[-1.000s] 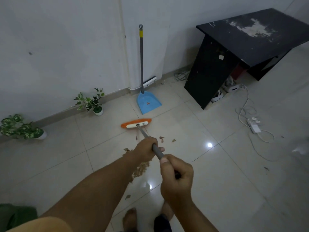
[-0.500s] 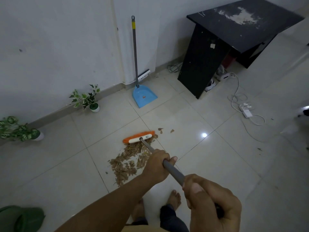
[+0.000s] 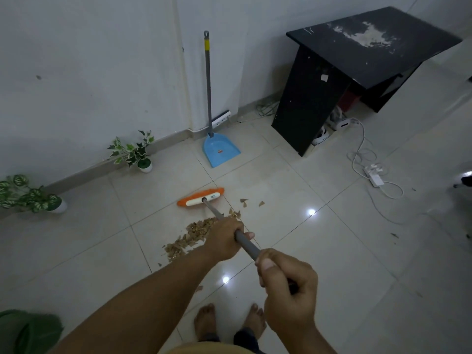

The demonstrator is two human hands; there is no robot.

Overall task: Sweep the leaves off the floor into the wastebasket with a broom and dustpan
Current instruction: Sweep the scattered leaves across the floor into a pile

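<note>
Both my hands hold the grey handle of a broom whose orange head rests on the tiled floor beyond a pile of dry brown leaves. My left hand grips the shaft lower down, partly hiding the pile. My right hand grips the shaft's near end. Two stray leaves lie right of the broom head. A blue dustpan with a long grey handle stands against the far wall. The green wastebasket shows at the bottom left corner.
Two small potted plants sit along the left baseboard. A black desk stands at the back right, with white cables and a power strip on the floor beside it. My bare feet are below the hands.
The broom head has moved away from me, back past the leaf pile toward the wall, after sweeping toward me half a second ago. Both hands keep their grip.
</note>
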